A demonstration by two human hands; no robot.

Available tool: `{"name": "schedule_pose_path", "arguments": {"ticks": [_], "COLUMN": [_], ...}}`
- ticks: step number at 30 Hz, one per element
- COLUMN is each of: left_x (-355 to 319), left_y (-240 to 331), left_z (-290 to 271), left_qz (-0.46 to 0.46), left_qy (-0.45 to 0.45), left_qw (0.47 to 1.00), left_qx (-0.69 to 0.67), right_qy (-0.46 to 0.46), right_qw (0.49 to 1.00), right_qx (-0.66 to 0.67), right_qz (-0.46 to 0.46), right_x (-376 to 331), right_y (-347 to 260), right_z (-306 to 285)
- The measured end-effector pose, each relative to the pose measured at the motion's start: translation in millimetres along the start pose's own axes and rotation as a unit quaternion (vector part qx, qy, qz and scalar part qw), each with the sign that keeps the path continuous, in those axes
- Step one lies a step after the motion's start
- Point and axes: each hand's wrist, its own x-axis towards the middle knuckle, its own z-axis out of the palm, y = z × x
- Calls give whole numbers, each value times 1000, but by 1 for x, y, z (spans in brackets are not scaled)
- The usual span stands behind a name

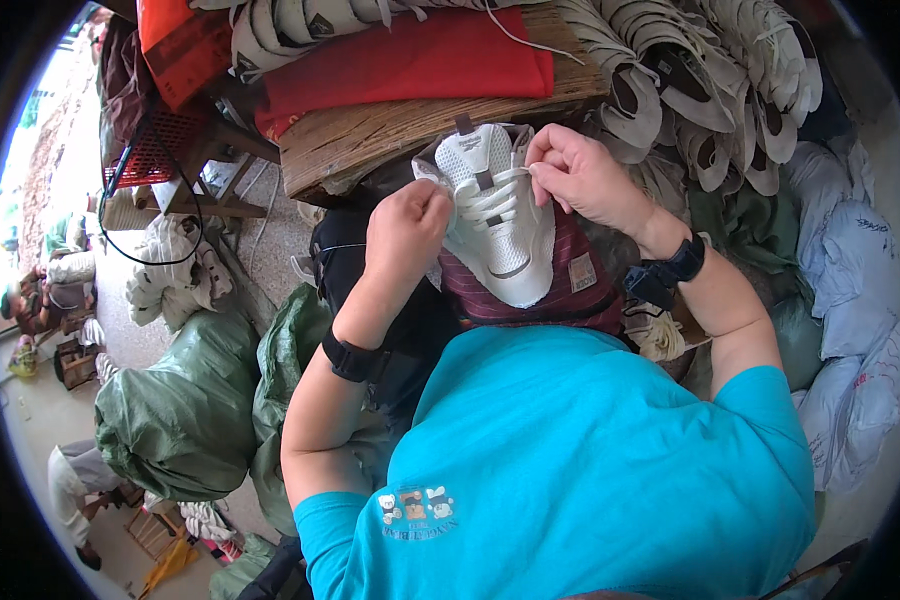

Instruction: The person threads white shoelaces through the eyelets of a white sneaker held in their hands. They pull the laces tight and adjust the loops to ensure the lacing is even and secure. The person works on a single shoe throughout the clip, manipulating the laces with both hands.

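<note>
A white shoe upper (515,262) with a mesh toe and tongue lies across my lap, toe toward me. White shoelace (490,203) crosses its tongue in several rows. My right hand (582,182) is at the upper's right eyelet edge, with thumb and forefinger pinched on the shoelace. At the left edge, my left hand (407,225) is closed, its fingertips against the upper. What the left fingers hold is hidden; a pale greenish bit shows beside them. Under the upper is a maroon striped cloth (595,300).
Ahead stands a wooden bench (370,150) with red cloth (420,75) and a row of shoe uppers (300,30). More stacked uppers (685,75) are at the right. Green sacks (185,410) lie left, white sacks (860,270) right. A red basket (160,150) stands far left.
</note>
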Motion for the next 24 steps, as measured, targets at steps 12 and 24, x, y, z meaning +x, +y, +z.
{"name": "schedule_pose_path", "arguments": {"ticks": [12, 24], "left_x": [26, 48], "left_y": [29, 11], "left_z": [-55, -47], "left_qz": [218, 181], "left_qy": [-92, -173], "left_qw": [962, 962], "left_qx": [139, 110], "right_qy": [-13, -99], "right_qw": [941, 805], "right_qx": [-314, -559], "right_qz": [-122, -173], "right_x": [20, 26], "right_y": [-22, -37], "right_z": [-2, 2]}}
